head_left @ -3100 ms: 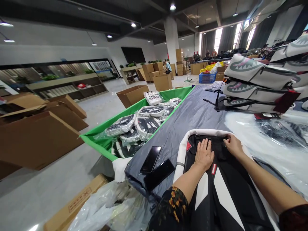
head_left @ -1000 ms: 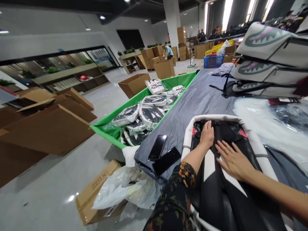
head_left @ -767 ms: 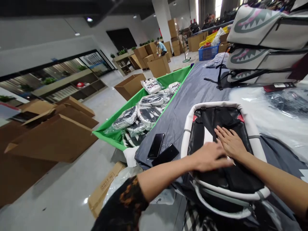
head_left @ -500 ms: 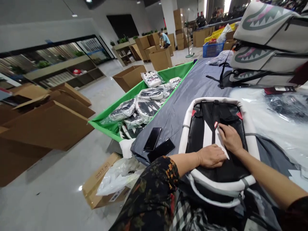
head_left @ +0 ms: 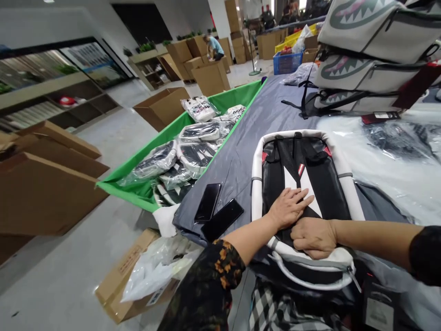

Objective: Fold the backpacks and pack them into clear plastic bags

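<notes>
A black and white backpack (head_left: 333, 186) lies on the grey-covered table with its straps and back panel facing up. My left hand (head_left: 289, 208) rests flat on the white strap parts in its middle, fingers stretched out. Just below, my right hand (head_left: 315, 236) is closed with curled fingers against the lower back panel, near the bottom edge; anything inside its fingers is hidden. A small red and white label (head_left: 301, 170) shows on a strap above my left hand. Along the near edge of the backpack runs a white loop (head_left: 306, 282).
Two black phones (head_left: 207, 202) lie left of the backpack. Beyond the table edge, a green bin (head_left: 120, 186) holds several bagged backpacks. Pale backpacks (head_left: 365, 69) are stacked at right, beside clear plastic bags (head_left: 386, 151). Cardboard boxes (head_left: 51, 193) stand on the floor; a person (head_left: 215, 47) bends far back.
My right hand has moved down from the red label to the lower panel and closed. My left hand has shifted up, its fingers now spread. The view has turned slightly right.
</notes>
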A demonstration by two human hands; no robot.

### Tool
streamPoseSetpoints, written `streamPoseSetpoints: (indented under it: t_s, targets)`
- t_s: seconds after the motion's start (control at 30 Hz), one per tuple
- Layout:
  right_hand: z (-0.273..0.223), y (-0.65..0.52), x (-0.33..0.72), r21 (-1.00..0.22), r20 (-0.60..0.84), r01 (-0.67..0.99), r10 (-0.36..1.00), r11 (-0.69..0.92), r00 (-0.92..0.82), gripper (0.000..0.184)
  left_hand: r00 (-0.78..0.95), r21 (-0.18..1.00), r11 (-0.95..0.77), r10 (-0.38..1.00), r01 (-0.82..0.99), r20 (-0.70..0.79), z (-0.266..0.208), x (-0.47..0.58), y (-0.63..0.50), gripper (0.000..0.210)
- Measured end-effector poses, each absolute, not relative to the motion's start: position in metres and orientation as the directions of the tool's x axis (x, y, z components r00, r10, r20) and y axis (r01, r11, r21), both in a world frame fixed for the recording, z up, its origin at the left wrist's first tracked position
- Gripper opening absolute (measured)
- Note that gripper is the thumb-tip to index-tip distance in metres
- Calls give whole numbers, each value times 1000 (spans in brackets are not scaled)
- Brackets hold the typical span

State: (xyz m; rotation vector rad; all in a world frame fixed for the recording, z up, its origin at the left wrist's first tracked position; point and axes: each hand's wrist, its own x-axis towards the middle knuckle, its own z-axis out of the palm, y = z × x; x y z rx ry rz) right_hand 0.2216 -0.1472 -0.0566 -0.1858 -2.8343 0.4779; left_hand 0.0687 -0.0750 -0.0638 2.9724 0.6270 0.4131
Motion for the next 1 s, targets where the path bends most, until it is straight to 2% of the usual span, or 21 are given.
streamPoseSetpoints:
  t_s: [0.07,0.2,0.27,0.37,0.43,0.53,0.6,0.7,0.83,0.93,1.0]
  targets:
    - [-64,-140,227,-272,273,177,253,946,-928,11,805,128,-851,523,509,280,-67,72,-73,48]
    - [-57,-150,228,-101,232,423,434,901,-870,11,608,129,-657,743,743,279,-65,78,-78,60]
    - [-49,-168,223,-5,228,472,460,882,-858,11,603,131,-639,763,758,231,-63,75,-89,64]
    - [-39,-194,219,105,272,458,418,883,-867,17,639,155,-660,751,735,165,-63,60,-122,70]
    - [-35,-197,225,134,359,600,525,789,-771,29,658,192,-666,745,721,111,-62,46,-149,76]
    - [-38,-182,242,37,450,925,821,377,-353,48,704,258,-682,710,685,8,-50,28,-181,91]
    - [-50,-170,251,-20,388,986,910,168,-147,55,733,272,-696,677,664,-58,-34,25,-186,99]
    - [-75,-162,252,-36,311,993,945,112,-95,57,718,225,-692,694,686,-51,-12,39,-170,99]
    - [-81,-158,251,-67,305,992,949,110,-84,51,663,167,-680,733,714,155,-16,73,-132,86]
    - [-59,-149,281,-117,308,987,949,111,-71,38,686,202,-693,719,692,113,-38,85,-115,82]
    - [-39,-139,319,-160,328,986,945,45,10,35,697,239,-693,713,681,81,-49,85,-112,80]
